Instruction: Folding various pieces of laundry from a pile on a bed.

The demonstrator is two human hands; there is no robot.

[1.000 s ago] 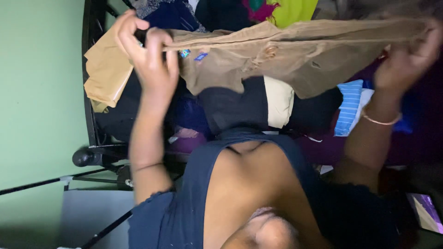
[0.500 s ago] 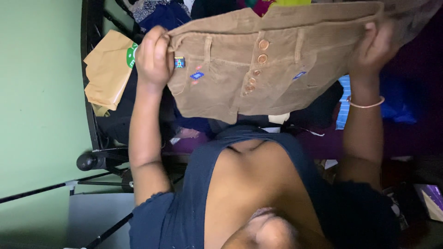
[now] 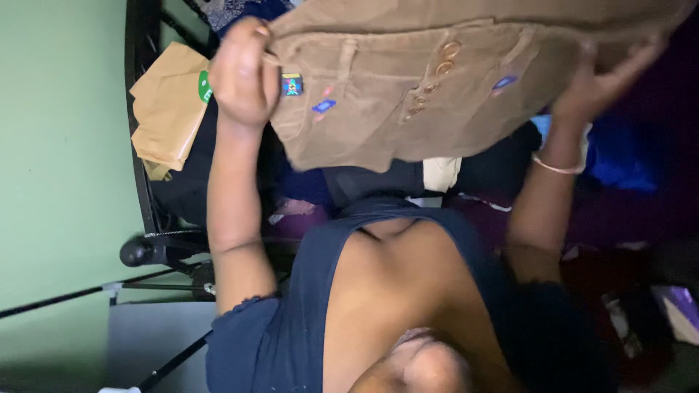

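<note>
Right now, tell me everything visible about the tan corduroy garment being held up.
The tan corduroy garment looks like ribbed, soft cloth, with belt loops, a row of brown buttons down the front and small coloured patches. It is spread out flat and held in the air, stretched between the left hand and right hand, each gripping a side edge. Its top runs out of frame.

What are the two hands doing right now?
Left hand: closed on one end of the tan corduroy garment.
Right hand: holding its other end.
</note>
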